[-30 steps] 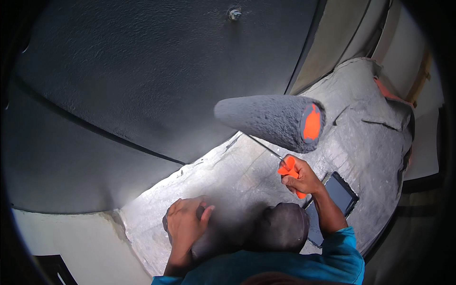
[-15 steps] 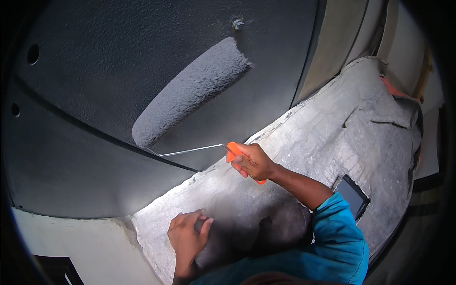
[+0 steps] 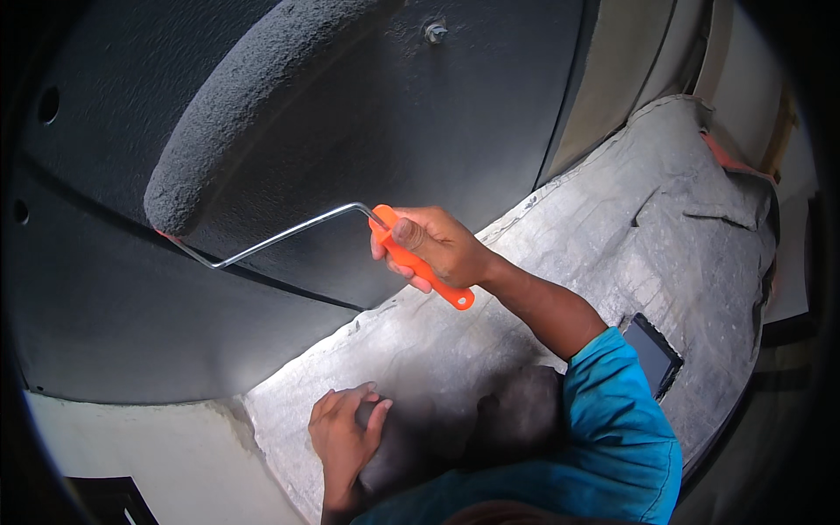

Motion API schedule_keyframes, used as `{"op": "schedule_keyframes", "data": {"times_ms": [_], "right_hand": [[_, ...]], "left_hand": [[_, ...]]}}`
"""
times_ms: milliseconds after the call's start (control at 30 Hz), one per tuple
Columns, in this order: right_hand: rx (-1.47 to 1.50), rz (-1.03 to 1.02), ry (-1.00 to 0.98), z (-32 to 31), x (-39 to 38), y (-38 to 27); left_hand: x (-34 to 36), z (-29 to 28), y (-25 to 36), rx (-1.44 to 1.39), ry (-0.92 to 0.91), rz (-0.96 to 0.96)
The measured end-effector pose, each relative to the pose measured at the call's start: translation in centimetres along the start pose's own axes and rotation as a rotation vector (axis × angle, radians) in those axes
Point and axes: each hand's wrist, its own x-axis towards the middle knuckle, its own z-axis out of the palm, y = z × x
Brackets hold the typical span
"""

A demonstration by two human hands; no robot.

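Observation:
My right hand (image 3: 424,249) is closed round the orange handle (image 3: 461,293) of a paint roller, raised at the middle of the view. Its bent metal rod runs left to the long, grey, paint-covered sleeve (image 3: 214,122), which lies against the dark grey textured wall (image 3: 376,131). My left hand (image 3: 341,420) rests low on my dark-clad knee (image 3: 389,446), fingers loosely bent and thumb apart, holding nothing.
A bolt (image 3: 435,31) juts from the wall; two holes (image 3: 49,105) and a groove mark its left. Below spreads a crumpled pale sheet (image 3: 665,227) with a dark rectangular panel (image 3: 647,350) at right. Pale masonry (image 3: 131,437) is at lower left, beige panels (image 3: 595,87) upper right.
My right hand has moved up and left with the roller, whose sleeve went from over the sheet onto the wall and on toward the upper left. My left hand stays on the knee.

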Motion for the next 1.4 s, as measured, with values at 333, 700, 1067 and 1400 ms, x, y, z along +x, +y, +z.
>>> {"op": "schedule_keyframes", "data": {"times_ms": [333, 700, 1067, 1400], "right_hand": [[0.253, 0.110, 0.042, 0.9, -5.4, 7.2], [0.313, 0.015, 0.017, 1.6, -1.7, 2.5], [0.299, -0.002, -0.004, 1.9, -0.6, 0.8], [0.419, 0.095, 0.004, 2.5, -4.3, 5.4]], "left_hand": [[-0.3, -0.4, 0.2, -0.017, -0.018, -0.032], [-0.6, -0.4, 0.0, -0.007, 0.004, -0.013], [-0.5, -0.2, 0.1, -0.023, -0.004, -0.032], [-0.6, -0.4, 0.0, -0.009, 0.022, -0.003]]}}
